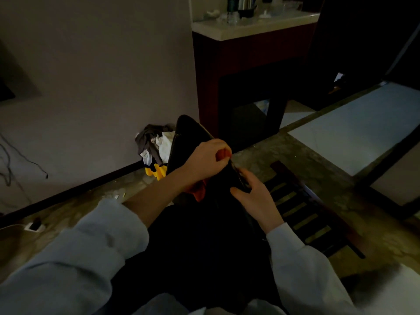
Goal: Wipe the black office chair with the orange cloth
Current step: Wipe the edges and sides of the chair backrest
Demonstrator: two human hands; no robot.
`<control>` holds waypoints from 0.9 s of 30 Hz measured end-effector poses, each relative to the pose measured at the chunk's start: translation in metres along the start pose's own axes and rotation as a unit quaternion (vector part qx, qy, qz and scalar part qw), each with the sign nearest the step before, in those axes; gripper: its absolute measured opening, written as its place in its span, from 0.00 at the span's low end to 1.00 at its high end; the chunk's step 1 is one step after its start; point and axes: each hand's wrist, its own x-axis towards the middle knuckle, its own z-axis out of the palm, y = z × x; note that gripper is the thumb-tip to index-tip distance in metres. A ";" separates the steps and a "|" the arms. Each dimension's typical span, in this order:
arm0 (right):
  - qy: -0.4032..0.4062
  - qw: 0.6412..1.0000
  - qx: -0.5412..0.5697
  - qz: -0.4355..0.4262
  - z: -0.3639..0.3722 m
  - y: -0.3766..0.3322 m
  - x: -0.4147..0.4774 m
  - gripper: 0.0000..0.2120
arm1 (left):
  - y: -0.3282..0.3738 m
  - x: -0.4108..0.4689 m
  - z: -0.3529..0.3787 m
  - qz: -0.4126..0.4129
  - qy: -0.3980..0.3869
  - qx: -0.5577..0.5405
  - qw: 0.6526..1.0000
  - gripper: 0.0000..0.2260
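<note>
In a dim room the black office chair (193, 135) stands in the middle of the view, right in front of the person, its rounded top edge toward the wall and its dark surface running down between the two arms. The left hand (204, 160) rests on the upper right edge of the chair, its fingers (218, 147) curled tight around the orange cloth (200, 192). A bit of cloth shows between the knuckles, and a larger fold hangs below the wrist against the chair. The right hand (254, 198) sits just below and to the right of the left one, near it but not touching. Its fingers wrap over the same edge of the chair, with the thumb spread on the near side, so it holds the chair. Both arms wear pale sleeves, the left one pushed up the forearm. Behind the chair, by the wall, a heap of grey and white rags (154, 142) lies on something yellow (156, 171). To the right of the chair a dark slatted wooden frame (306, 212) lies on the floor (261, 155). Farther back a dark red cabinet (227, 64) carries a pale worktop (216, 30) with a metal kettle (245, 3) and small items too blurred to tell. A thin cable (22, 160) hangs down the wall at the left.
</note>
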 end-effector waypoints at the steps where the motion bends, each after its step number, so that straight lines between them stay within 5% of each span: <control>1: 0.000 1.000 -0.001 0.000 0.000 0.000 0.000 0.18 | 0.003 -0.005 0.000 0.006 -0.004 -0.015 1.000 0.05; 5: 0.006 1.000 0.020 0.010 -0.001 -0.001 0.000 0.18 | 0.004 -0.012 -0.004 0.028 -0.025 -0.053 0.998 0.06; 9: -0.001 1.000 0.015 0.011 -0.007 0.006 -0.014 0.19 | -0.015 -0.001 -0.009 -0.088 0.075 -0.082 0.990 0.11; 11: 0.001 1.000 0.012 0.013 -0.009 0.012 -0.024 0.20 | -0.019 0.001 -0.005 -0.114 0.066 -0.065 0.989 0.10; 27: 0.067 0.996 0.046 0.026 0.005 0.031 -0.040 0.19 | 0.020 -0.036 0.007 0.039 -0.024 -0.075 0.996 0.08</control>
